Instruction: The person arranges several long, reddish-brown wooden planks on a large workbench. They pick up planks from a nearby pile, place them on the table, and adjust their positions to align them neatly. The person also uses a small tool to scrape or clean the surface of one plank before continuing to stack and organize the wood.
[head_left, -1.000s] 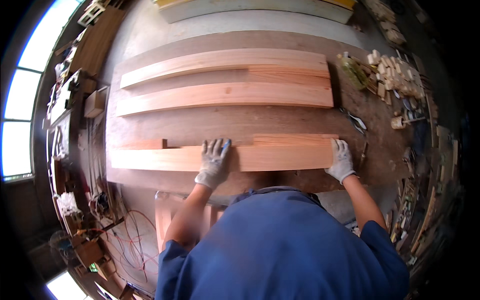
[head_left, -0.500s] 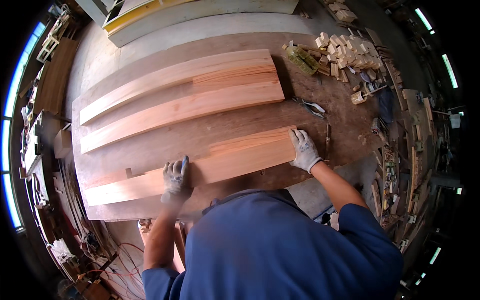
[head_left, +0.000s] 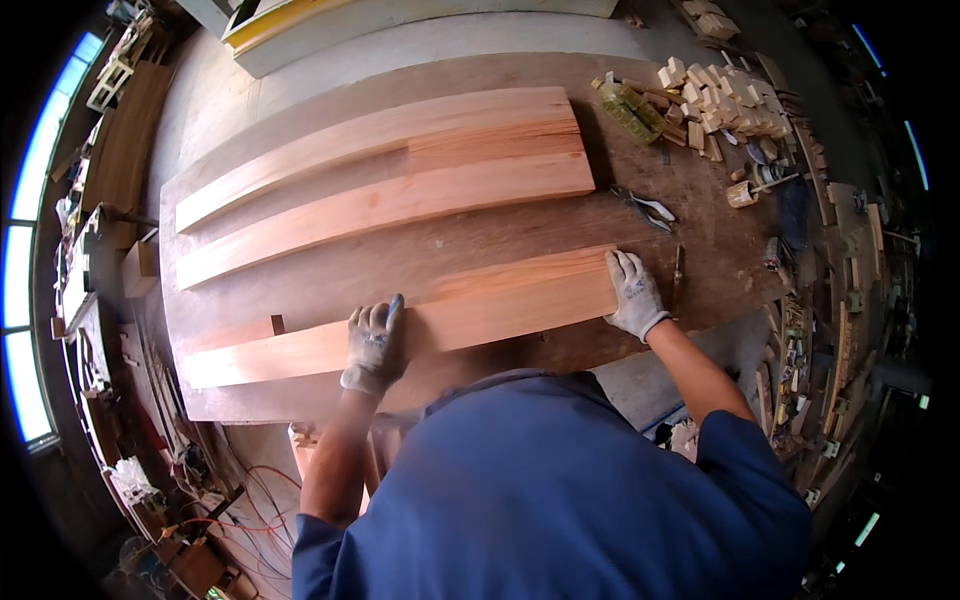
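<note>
Tabletop (head_left: 440, 236): brown
Glove print (head_left: 637, 288): illegible
Near board (head_left: 500, 312): running left-right, right end farther
Left hand (head_left: 375, 346): gripping mid-board
Right hand (head_left: 636, 298): gripping right end

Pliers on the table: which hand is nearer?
Right. The pliers lie just beyond the right hand; the left hand is farther off, well to their left.

pliers (head_left: 652, 210) near small wooden blocks (head_left: 735, 103)
</note>
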